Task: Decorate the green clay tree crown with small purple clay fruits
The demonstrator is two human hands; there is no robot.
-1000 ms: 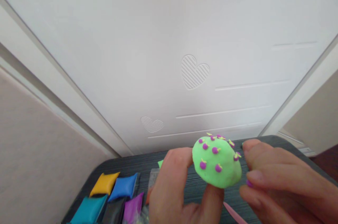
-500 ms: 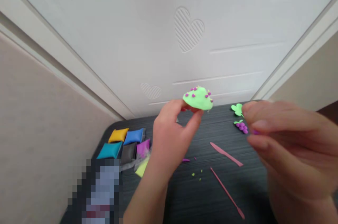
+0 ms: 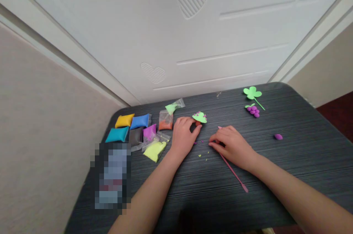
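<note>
My left hand [image 3: 182,135] rests on the dark table [image 3: 289,168] and pinches a green clay cap [image 3: 200,117] dotted with purple and yellow bits between thumb and fingers. My right hand [image 3: 233,146] lies palm down just to its right. Its fingers are curled together over a flat pink knife tool [image 3: 220,128], of which only the tip pokes out. A thin pink stick tool [image 3: 234,176] runs out from under that hand towards me. Small clay crumbs [image 3: 202,155] lie between the hands.
Several clay packets [image 3: 132,128] in yellow, blue, teal, grey, purple, orange and lime lie at the left. A green clay leaf [image 3: 252,93], a purple grape cluster [image 3: 253,109] and a purple lump [image 3: 278,137] sit at the right. A white door [image 3: 193,43] stands behind.
Both hands dropped from in front of the camera down to the table. The green cap came down with the left hand. The right hand let go of the purple lump and settled over the pink knife.
</note>
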